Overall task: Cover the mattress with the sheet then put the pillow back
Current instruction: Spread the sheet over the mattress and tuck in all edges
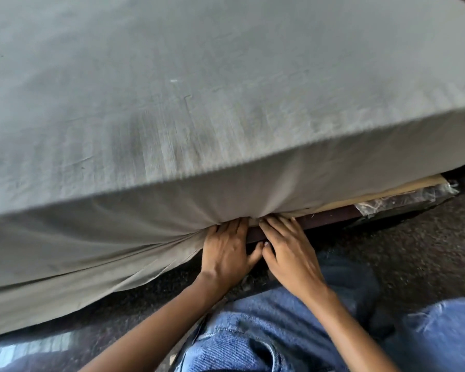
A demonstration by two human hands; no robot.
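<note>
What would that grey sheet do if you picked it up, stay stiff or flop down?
The sheet is probably floppy: it bunches into folds where the left hand and right hand push it, and its loose part sags toward the floor. It likely feels light, since it drapes in thin, soft creases.

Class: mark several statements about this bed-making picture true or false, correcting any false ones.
1. The grey sheet covers the whole top in view. True.
2. A pillow lies on the sheet. False: no pillow is in view.
3. The left hand and right hand are side by side at the sheet's lower edge. True.
4. The sheet is tucked in all along the side. False: left of the hands it hangs loose toward the floor.
5. The person wears black trousers. False: blue jeans.
</note>
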